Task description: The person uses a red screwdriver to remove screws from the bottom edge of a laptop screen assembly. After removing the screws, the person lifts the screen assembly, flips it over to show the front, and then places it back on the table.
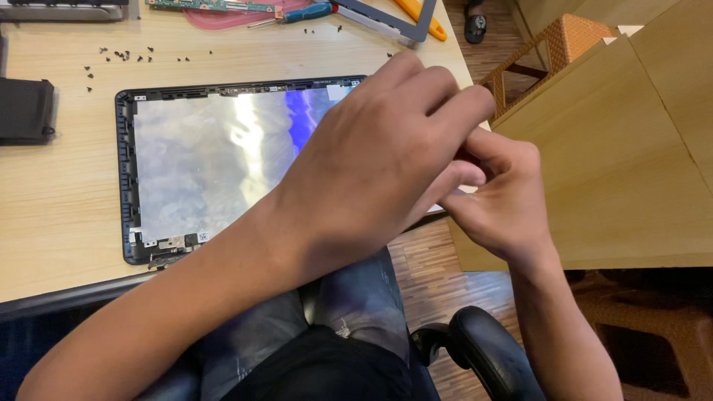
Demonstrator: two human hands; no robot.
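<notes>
The scene is evenly and fairly brightly lit, with warm light from overhead. The silver foil-backed panel in its dark plastic laptop lid (200, 160), lying near the front edge of the pale wooden table (59, 200), throws back a white streak of glare and a blue-violet patch. Shadows are soft and faint. The picture is mostly sharp; the tiny dark screws (119, 56) toward the far edge look slightly smeared.

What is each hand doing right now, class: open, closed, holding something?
Left hand: fingers curled, meeting the right hand over the edge of the laptop lid shell; what it holds cannot be told.
Right hand: closed, pinching something hidden.
</notes>
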